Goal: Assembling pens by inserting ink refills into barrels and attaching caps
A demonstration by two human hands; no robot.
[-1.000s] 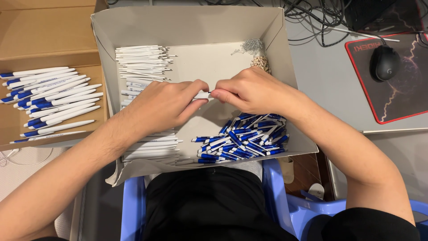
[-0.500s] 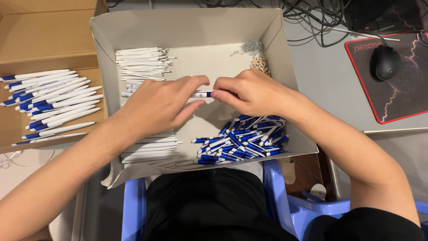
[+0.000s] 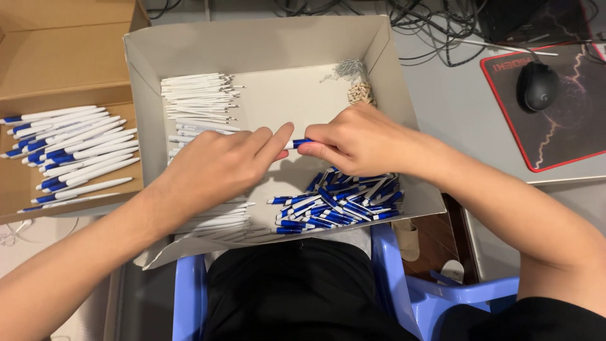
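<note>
Head view: left hand [image 3: 218,167] and right hand [image 3: 356,140] fingers pinch pen [image 3: 297,144] between them.

I see a shallow open grey cardboard box [image 3: 385,69] in the middle. Left of it, touching, lies an open brown cardboard box [image 3: 63,57].

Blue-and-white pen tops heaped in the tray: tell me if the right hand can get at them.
Probably yes: the right hand sits just above the heap of pen tops, nothing lies between, though it holds a pen piece.
</note>
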